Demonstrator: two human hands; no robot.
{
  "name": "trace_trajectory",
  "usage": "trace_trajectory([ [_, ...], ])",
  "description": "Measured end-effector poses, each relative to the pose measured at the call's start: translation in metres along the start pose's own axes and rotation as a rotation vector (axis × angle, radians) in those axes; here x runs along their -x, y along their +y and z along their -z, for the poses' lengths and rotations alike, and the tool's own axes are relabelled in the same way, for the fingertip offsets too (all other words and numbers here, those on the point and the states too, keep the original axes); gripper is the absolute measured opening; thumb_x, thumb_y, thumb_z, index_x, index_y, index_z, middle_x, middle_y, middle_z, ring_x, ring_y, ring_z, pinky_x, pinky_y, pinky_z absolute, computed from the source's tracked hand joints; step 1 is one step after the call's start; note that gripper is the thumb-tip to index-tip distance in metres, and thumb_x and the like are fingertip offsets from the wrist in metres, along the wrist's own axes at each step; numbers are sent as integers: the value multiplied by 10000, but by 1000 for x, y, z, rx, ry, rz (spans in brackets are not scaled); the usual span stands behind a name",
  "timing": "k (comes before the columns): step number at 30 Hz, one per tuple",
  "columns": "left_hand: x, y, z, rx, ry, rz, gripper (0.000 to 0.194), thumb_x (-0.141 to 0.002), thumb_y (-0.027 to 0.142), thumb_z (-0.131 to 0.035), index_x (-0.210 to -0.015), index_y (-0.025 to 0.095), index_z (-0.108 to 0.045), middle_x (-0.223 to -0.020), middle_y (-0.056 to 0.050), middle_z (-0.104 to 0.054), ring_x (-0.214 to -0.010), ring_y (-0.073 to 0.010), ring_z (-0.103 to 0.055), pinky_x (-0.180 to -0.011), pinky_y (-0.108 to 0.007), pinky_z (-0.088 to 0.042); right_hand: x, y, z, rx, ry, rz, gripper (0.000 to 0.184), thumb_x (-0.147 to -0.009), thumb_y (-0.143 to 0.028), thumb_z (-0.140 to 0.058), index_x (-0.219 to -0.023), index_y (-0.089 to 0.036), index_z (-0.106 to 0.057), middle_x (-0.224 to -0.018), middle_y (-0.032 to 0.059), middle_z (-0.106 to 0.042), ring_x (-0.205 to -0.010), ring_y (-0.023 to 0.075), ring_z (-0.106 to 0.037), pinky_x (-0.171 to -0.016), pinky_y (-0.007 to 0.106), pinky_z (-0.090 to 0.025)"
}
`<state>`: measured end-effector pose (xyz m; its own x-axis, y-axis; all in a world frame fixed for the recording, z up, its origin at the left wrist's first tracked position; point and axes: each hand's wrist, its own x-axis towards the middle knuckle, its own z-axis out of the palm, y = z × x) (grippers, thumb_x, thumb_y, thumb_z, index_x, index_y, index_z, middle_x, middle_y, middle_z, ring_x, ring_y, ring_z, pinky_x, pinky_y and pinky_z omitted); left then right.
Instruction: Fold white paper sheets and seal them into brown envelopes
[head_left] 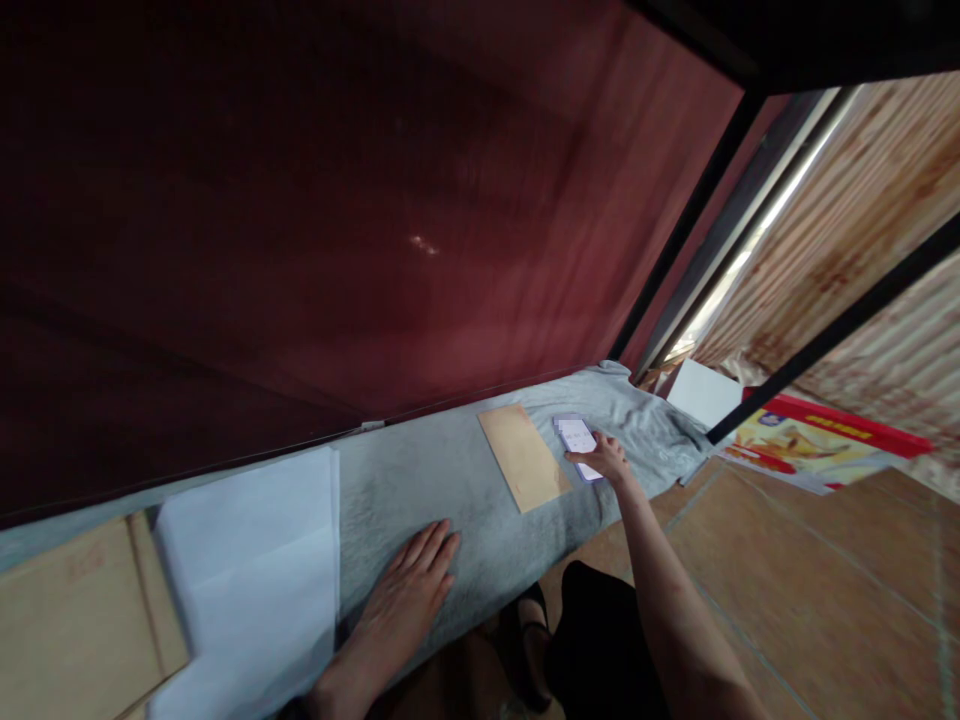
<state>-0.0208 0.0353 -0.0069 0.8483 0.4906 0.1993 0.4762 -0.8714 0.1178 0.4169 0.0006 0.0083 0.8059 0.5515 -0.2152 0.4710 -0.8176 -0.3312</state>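
Observation:
My left hand [411,585] lies flat on the grey cloth [405,480], palm down and fingers stretched out, with nothing in it. Reaching to the right, my right hand [606,460] is on a smartphone [576,438] with a lit screen, its thumb across the screen and its fingers at the right side. What the screen reads is too small to tell. Between my hands, nearer the phone, lies a tan envelope [523,455]. A stack of white paper [255,570] rests to the left of my left hand, beside larger brown envelopes [82,620].
A dark red panel [375,250] rises behind the cloth-covered surface. Black frame bars [690,220] stand at the right. On the tiled floor [840,560] lie a white box [703,392] and a red and yellow printed package [810,445]. A corrugated wall [847,220] is beyond.

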Motion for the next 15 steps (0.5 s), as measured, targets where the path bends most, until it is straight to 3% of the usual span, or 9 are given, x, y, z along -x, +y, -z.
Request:
trace_trajectory([
  [9, -1, 1, 2, -4, 5, -15, 458, -950, 231, -469, -1405, 211, -524, -1496, -95, -512, -1348, -236, -512, -1074, -415, -480, 4, -1, 0, 4, 11, -1, 944, -683, -683, -681, -1467, -259, -370, -1456, 156, -405, -1368, 371, -371, -1081, 506, -297],
  [15, 1, -3, 0, 1, 70, -36, 450, -969, 268, -456, -1414, 247, -523, -1489, -64, -524, -1346, -215, -508, -1071, -381, -474, 5, -4, 1, 13, 22, -5, 953, -669, -694, -684, -1459, -260, -374, -1430, 154, -436, -1348, 367, -402, -1068, 506, -313],
])
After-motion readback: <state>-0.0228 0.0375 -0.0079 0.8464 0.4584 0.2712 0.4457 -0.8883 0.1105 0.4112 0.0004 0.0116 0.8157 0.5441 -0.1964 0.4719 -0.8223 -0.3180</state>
